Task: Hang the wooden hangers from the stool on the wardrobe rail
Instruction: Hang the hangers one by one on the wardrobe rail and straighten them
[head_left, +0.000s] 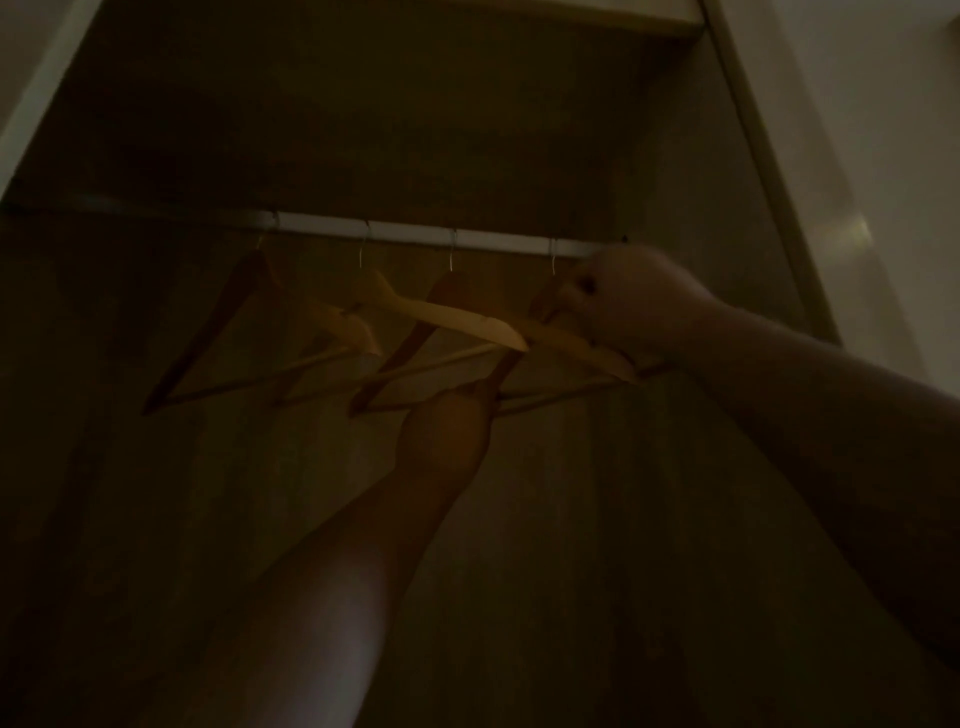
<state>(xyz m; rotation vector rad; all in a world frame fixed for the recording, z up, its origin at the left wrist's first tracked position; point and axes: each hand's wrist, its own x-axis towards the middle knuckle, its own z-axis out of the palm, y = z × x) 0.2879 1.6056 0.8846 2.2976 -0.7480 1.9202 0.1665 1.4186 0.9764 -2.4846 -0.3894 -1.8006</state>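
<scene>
Four wooden hangers hang by their hooks on the wardrobe rail, spaced apart. The right hand closes around the shoulder of the rightmost hanger – probably to seat its hook. The left hand holds that hanger's lower end, steadying it. The stool is not visible.

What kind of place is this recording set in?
Most likely inside a dim, open wardrobe: a pale rail spans it, wooden hangers hook over it, and a wood-look back panel sits behind.

Pale white rail; orange-brown wooden hangers; dim tan wardrobe.
</scene>
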